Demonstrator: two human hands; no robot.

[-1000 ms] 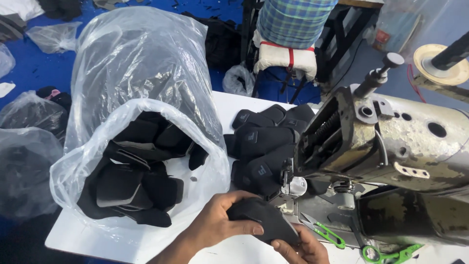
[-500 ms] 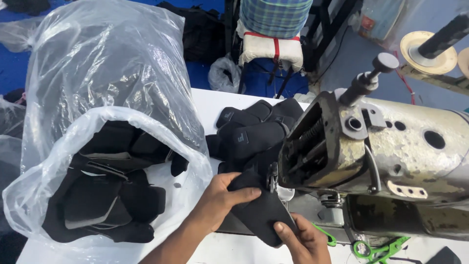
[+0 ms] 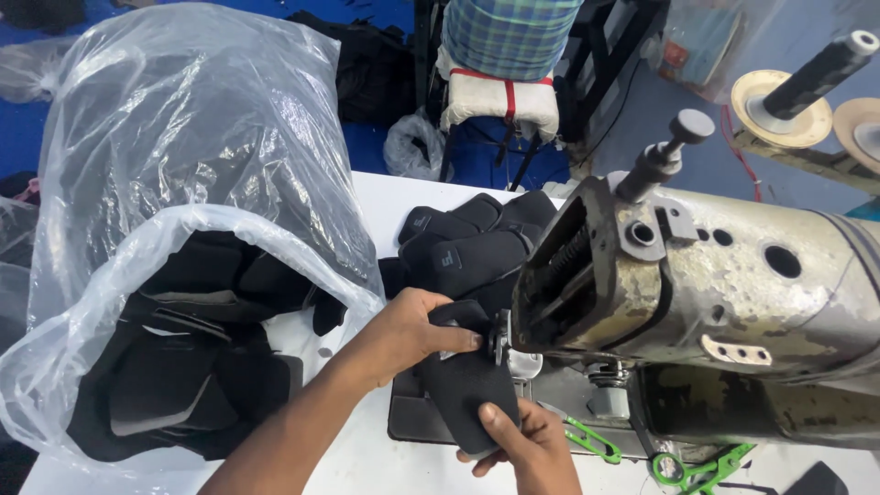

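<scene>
Head view, lower centre: my left hand [image 3: 417, 332] and right hand [image 3: 522, 442] both pinch the black padded fabric piece [image 3: 466, 383]; I'd keep it flat, edge aligned, feeding under the worn grey sewing machine [image 3: 715, 293].

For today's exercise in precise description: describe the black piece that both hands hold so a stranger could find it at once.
Start at the big worn sewing machine on the white table. Just under its head, at the needle end, lies one black padded piece, gripped by the left hand above and the right hand below. Unlike the stacked black pieces behind it, it alone is held.
</scene>
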